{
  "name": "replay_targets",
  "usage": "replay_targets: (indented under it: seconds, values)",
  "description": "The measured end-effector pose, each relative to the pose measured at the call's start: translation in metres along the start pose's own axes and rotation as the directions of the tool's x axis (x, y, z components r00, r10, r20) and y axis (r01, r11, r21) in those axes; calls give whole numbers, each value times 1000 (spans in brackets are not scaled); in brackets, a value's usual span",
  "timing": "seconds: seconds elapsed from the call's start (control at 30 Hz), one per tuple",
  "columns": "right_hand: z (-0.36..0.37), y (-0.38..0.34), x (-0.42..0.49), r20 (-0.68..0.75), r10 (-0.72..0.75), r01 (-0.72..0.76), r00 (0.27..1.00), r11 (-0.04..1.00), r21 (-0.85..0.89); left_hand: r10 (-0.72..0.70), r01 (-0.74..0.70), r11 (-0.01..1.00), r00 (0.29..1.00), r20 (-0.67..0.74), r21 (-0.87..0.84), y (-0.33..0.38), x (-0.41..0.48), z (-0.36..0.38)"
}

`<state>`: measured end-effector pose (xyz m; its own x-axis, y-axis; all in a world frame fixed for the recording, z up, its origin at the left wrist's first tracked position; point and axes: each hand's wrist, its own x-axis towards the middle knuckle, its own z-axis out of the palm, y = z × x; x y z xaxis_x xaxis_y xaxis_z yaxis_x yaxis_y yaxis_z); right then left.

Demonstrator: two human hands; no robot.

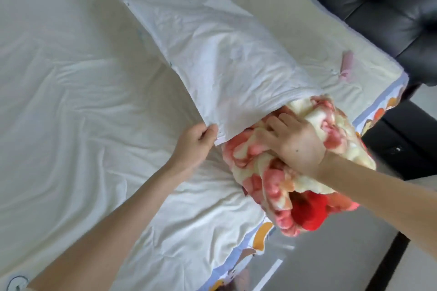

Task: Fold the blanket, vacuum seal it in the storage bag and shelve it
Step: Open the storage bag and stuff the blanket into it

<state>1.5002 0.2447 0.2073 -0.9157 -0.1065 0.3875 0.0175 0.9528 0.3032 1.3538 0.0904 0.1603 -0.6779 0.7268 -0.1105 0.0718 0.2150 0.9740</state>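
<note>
I am wearing the single head camera, and it is looking forward and steeply down onto the bed (78,92), which is serving as the landmark. The bed is filling the left and centre of the view at close range. My two forearms are entering from the bottom edge and reaching toward the bed's right-hand border. Beyond that border, the lens is taking in a dark sofa (378,4) at upper right and a strip of floor (331,255) at lower right. The wide angle is bending the bed's edges. No second view is overlapping this one.
</note>
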Motion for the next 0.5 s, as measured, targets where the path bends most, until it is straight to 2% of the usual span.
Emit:
replay_targets:
  seconds: [0.13, 0.27, 0.37, 0.5]
  values:
    - [-74, 69, 10, 0, 100, -100, 995, 989, 105, 83, -57, 977, 989, 119, -208, 114, 15, 12]
    - [-160, 115, 15, -21, 329, -312, 944, 912, 265, 205, -127, 940, 952, 226, -318, 223, 23, 37]
    - [-208, 134, 22, 28, 507, -466, 861, 768, 440, 269, -165, 921, 924, 271, -352, 281, 27, 45]
    - [-213, 144, 30, 152, 649, -581, 745, 521, 625, 169, -63, 944, 935, 311, -322, 312, 47, 51]
